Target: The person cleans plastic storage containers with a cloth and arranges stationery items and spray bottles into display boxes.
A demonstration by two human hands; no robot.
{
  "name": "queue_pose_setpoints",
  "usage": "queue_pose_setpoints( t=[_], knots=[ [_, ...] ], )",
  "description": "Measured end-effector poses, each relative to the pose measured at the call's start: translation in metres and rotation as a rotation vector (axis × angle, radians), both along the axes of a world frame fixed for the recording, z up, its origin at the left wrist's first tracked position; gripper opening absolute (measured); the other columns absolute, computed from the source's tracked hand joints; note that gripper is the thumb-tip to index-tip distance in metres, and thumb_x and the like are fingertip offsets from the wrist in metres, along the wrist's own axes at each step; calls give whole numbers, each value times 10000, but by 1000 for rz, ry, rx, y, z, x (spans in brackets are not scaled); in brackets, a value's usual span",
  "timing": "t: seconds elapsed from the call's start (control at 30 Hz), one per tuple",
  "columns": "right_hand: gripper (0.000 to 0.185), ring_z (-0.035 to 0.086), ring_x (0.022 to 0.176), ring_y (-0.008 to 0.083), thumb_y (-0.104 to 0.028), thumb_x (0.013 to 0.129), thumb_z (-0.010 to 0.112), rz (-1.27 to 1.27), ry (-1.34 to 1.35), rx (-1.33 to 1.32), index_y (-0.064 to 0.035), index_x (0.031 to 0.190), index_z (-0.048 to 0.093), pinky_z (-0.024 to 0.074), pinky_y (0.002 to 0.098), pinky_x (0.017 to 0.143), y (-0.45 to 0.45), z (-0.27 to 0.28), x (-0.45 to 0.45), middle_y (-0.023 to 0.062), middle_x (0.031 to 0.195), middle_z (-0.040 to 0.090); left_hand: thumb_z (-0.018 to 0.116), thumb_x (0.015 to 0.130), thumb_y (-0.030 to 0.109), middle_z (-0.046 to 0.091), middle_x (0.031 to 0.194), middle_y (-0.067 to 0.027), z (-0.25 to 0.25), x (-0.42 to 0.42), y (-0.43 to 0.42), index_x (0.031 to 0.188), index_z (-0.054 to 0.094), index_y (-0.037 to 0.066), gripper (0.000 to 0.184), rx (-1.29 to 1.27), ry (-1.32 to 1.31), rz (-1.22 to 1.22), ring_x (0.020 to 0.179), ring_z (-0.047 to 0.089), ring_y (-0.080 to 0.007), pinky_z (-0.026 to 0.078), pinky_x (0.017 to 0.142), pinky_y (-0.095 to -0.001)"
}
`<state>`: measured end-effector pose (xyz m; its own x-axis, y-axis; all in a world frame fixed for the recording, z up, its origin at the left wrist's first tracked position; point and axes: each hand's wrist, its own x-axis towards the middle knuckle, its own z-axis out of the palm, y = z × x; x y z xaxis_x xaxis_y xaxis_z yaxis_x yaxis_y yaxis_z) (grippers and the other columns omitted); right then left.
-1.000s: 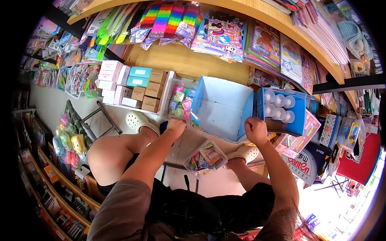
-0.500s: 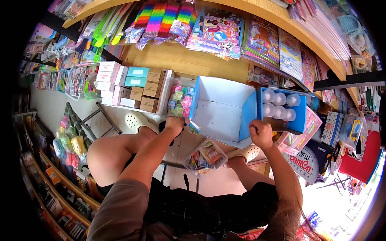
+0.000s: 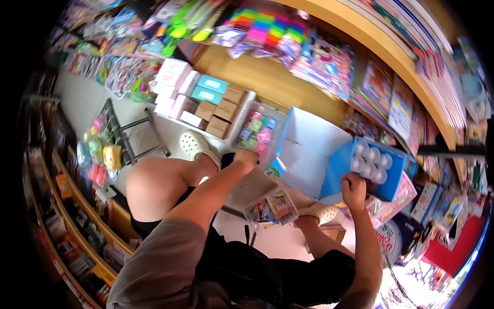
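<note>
My left hand [image 3: 247,158] is closed at the front end of a clear plastic bin [image 3: 278,122] of small colourful packs [image 3: 253,135]. Its fingers are mostly hidden, and something dark shows beside it. My right hand [image 3: 354,190] is curled into a fist where two blue boxes meet, its fingertips hidden. To its left is the large blue box [image 3: 309,149], white inside with nothing in it. Touching its right side, a smaller blue box [image 3: 395,172] holds several clear round-topped plastic pieces [image 3: 371,160].
A white tray [image 3: 175,126] of small pink, teal and brown boxes stands left. Below, between my feet, sits a clear container [image 3: 271,208] of packets. Shelves above carry rainbow packs [image 3: 267,30] and booklets [image 3: 324,67]. A folding stool [image 3: 139,126] is at left.
The view has turned and shifted, so the shelf and boxes appear tilted and further right. Both hands remain at about the same places beside the bin and blue boxes.
</note>
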<state>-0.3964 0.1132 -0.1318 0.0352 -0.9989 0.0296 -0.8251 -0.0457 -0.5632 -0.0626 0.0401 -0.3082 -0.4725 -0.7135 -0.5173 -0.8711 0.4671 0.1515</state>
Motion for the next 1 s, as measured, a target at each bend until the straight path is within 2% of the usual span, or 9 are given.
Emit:
queue_pose_setpoints(
  t=[0.13,0.37,0.43,0.57,0.63,0.73,0.87,1.0],
  knots=[
    [92,541,565,321,-23,715,484,4,19,35,3,651,545,429,371,536,8,14,17,164,611,533,532,755,161,657,902,-76,-8,-1,-3,839,681,139,172,19,49,21,846,632,-221,485,658,-374],
    [92,522,525,288,-2,695,456,-25,57,80,18,658,539,414,357,515,20,14,27,159,597,522,545,749,154,662,899,-44,-7,5,-3,844,683,138,168,4,114,5,860,627,-199,479,688,-347],
    [96,525,531,284,1,689,452,-29,54,113,22,656,539,414,356,515,23,27,34,159,594,523,558,751,170,663,886,-33,6,7,-2,848,682,137,160,-11,103,-1,860,627,-201,481,692,-348],
    [110,548,567,285,3,688,446,-56,92,149,18,661,551,430,358,540,36,42,42,161,620,541,564,761,167,662,899,-44,-2,4,-2,861,677,124,157,34,126,62,881,625,-197,486,704,-335],
    [106,561,584,297,6,684,457,-87,108,142,9,668,561,443,363,556,42,43,45,161,640,554,564,764,159,659,921,-50,14,9,-11,868,673,114,158,145,123,68,895,623,-196,488,710,-328],
    [94,559,591,314,2,683,471,-10,144,117,6,669,564,448,370,561,49,44,51,163,643,556,552,768,142,650,967,-67,14,18,-10,892,665,101,173,177,99,84,917,618,-201,490,727,-330],
    [89,563,594,326,-8,687,482,87,182,94,7,692,569,455,375,561,74,48,56,167,646,558,543,763,130,638,1002,-83,46,35,-1,914,657,88,194,199,151,49,927,612,-219,482,765,-347],
    [87,569,609,332,-25,685,491,36,176,166,-7,675,576,459,382,566,110,69,61,170,653,563,576,746,172,638,987,-91,68,35,2,921,657,76,215,198,120,-63,924,610,-235,478,772,-352]
  ],
)
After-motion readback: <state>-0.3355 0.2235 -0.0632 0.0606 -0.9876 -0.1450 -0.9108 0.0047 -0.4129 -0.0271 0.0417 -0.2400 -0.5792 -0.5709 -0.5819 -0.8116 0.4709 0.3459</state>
